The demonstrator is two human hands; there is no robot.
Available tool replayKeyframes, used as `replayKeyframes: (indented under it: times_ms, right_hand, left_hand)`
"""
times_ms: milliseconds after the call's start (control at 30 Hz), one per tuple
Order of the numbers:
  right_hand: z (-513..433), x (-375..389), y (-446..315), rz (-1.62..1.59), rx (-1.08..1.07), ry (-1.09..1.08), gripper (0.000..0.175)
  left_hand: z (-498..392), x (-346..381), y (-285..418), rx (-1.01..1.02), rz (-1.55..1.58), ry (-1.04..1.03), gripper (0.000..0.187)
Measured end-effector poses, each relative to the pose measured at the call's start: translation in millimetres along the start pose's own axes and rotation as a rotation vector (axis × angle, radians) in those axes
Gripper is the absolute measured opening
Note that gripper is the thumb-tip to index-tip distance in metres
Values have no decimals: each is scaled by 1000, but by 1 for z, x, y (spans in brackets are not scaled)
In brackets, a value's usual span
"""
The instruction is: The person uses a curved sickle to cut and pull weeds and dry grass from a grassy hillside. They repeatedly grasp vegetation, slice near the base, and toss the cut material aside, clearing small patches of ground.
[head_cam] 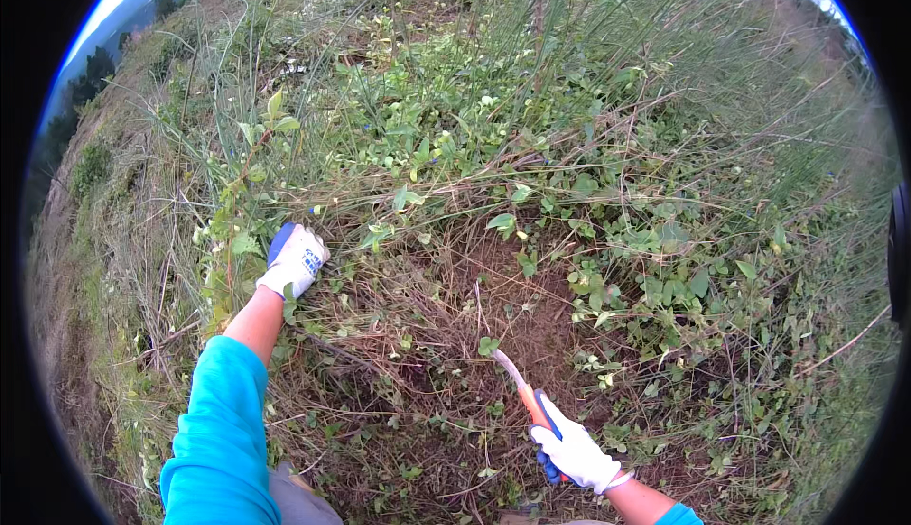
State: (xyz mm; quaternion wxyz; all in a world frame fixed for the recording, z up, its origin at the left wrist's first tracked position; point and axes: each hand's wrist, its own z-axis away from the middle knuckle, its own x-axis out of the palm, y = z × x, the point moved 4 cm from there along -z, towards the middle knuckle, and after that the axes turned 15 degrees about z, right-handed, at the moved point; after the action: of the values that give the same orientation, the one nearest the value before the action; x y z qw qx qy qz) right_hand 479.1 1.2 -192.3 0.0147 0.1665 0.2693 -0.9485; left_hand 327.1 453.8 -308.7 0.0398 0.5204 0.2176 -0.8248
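Note:
My left hand (295, 258), in a white work glove with blue coating, is closed at the left among grass and leafy stems (341, 205); its fingertips are turned away, so what lies in them is hidden. At the lower right my right hand (573, 447), gloved the same way, grips the orange handle of a sickle (532, 405). The sickle's metal neck points up and left over cut, dry grass (427, 311). A small green leaf covers part of the metal, and the rest of the blade is hard to make out.
Dense low weeds (441, 119) cover the slope ahead. Tall thin grass (747, 77) leans in from the right. A leafy sapling (242, 191) rises beside my left hand. Reddish soil (502, 258) shows between the hands. My trouser leg (302, 500) is at the bottom.

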Motion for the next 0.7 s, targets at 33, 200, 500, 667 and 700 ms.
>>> replayKeyframes:
  times_ms: [33, 200, 500, 667, 700]
  right_hand:
    - [-10, -7, -4, 97, -43, 39, 64]
    - [-95, -45, -51, -229, -122, 269, 63]
    - [-14, 76, -35, 241, 23, -88, 75]
    - [-36, 80, -47, 61, 12, -16, 69]
    - [-41, 81, -44, -30, 7, 41, 69]
  left_hand:
    - [4, 5, -8, -16, 66, -10, 16]
    - [-7, 25, -12, 24, 215, 322, 14]
    - [40, 51, -44, 32, 546, 220, 26]
    - [25, 34, -61, 17, 724, 114, 45]
    - [23, 33, -73, 80, 919, 131, 57]
